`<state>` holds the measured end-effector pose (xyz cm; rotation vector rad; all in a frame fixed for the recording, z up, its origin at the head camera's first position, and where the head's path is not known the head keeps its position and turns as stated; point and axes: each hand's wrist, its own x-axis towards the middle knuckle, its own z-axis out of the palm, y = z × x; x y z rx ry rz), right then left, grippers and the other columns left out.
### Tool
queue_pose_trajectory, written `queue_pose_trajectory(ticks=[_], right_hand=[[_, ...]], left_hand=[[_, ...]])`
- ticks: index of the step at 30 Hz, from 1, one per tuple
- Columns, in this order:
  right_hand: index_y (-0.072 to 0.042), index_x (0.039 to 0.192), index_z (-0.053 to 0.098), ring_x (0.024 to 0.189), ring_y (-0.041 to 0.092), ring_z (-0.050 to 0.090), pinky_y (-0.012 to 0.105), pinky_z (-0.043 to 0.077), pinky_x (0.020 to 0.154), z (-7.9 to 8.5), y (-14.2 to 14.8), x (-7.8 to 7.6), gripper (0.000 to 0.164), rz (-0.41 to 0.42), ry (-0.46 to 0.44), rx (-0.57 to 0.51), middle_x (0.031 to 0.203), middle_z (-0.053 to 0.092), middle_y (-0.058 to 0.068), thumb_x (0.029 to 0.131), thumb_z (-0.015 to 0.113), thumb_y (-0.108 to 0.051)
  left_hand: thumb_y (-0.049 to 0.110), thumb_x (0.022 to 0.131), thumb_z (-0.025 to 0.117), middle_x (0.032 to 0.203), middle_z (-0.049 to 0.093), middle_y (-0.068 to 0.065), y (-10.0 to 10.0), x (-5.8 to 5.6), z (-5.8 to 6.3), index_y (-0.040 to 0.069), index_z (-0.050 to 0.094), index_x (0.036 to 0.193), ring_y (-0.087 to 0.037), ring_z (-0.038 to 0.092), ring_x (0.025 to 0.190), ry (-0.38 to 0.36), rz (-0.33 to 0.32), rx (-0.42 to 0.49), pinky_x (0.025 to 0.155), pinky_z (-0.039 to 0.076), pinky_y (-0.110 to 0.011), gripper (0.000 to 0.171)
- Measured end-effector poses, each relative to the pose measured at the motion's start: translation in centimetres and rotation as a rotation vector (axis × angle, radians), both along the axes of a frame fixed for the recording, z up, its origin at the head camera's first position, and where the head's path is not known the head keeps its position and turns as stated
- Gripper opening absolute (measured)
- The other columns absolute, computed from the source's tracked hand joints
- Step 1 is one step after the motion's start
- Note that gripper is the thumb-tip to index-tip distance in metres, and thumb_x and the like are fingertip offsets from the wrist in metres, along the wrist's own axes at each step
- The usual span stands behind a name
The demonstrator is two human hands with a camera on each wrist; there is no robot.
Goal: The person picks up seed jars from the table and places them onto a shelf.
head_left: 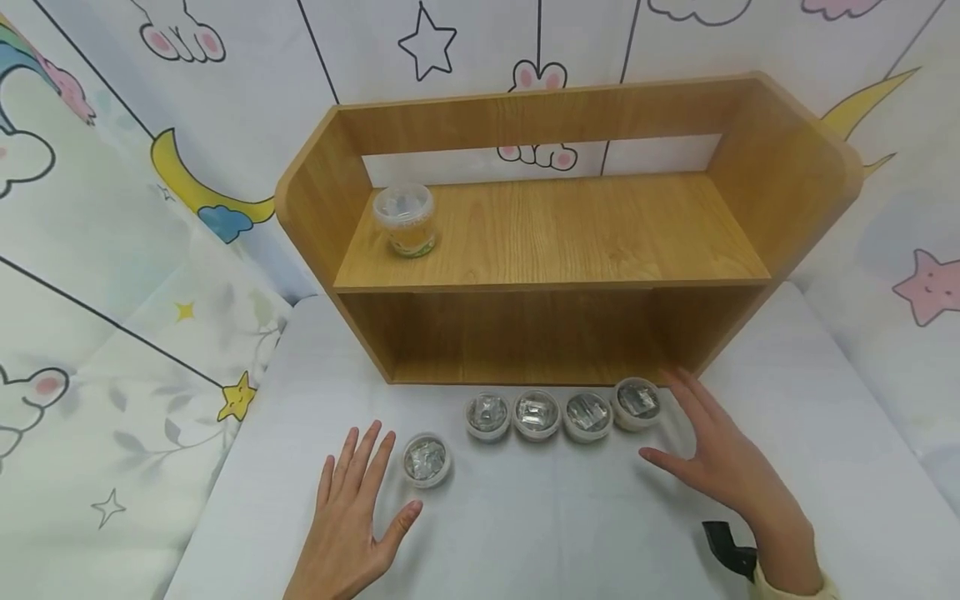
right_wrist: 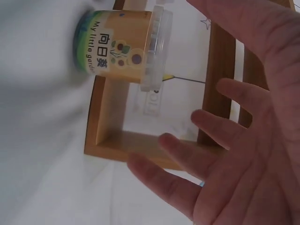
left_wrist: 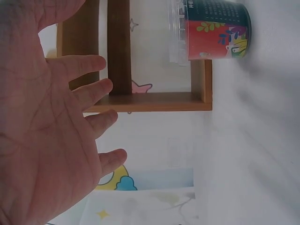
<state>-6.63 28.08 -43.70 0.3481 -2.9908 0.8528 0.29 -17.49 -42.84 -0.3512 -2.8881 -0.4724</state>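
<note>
"How are my hands?"

"Both spread wide, holding nothing. Your left hand [head_left: 351,518], lower left, is just beside the lone cup [head_left: 426,460] at lower centre; your right hand [head_left: 726,468], lower right, is near the end cup [head_left: 637,404], right of mid-frame."

"What could go wrong?"

"A sideways sweep of your left hand could tip the lone cup (its weight, I can't judge). A clumsy right-hand pinch could knock the end cup into the neighbouring cup [head_left: 588,417]."

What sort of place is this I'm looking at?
Likely an indoor play or filming corner, though I can't tell which: cartoon-printed sheeting behind a wooden shelf, with lidded tubs in front.
</note>
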Motion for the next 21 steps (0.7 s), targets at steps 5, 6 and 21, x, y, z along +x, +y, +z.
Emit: queue_pose_trajectory(ticks=[5, 6, 21], right_hand=[[-0.021, 0.156, 0.027, 0.14, 0.042, 0.027, 0.069, 0.034, 0.099, -0.7, -0.1, -2.0, 0.104, 0.071, -0.053, -0.023, 0.157, 0.027, 0.017, 0.074, 0.086, -0.043], [-0.02, 0.156, 0.027, 0.14, 0.042, 0.028, 0.068, 0.034, 0.1, -0.8, -0.1, -2.3, 0.103, 0.08, -0.065, -0.022, 0.156, 0.027, 0.017, 0.075, 0.086, -0.041], [-0.013, 0.148, 0.043, 0.132, 0.039, 0.043, 0.062, 0.038, 0.101, -1.4, -0.9, -3.0, 0.075, 0.134, -0.034, -0.027, 0.148, 0.043, 0.016, 0.084, 0.08, -0.018]], left_hand=[[0.059, 0.09, 0.059, 0.162, 0.021, -0.004, 0.0, 0.0, 0.0, 0.02, 0.026, 0.157, -0.033, 0.013, 0.148, -0.008, 0.007, 0.002, 0.118, -0.002, -0.05, 0.085], [0.058, 0.09, 0.059, 0.162, 0.021, -0.004, 0.0, 0.0, 0.0, 0.02, 0.026, 0.157, -0.033, 0.013, 0.148, -0.007, 0.007, 0.003, 0.118, -0.002, -0.049, 0.085], [0.057, 0.089, 0.061, 0.162, 0.023, -0.004, 0.1, -0.1, -0.5, 0.02, 0.027, 0.157, -0.033, 0.014, 0.148, 0.006, -0.004, 0.029, 0.118, 0.0, -0.052, 0.084]])
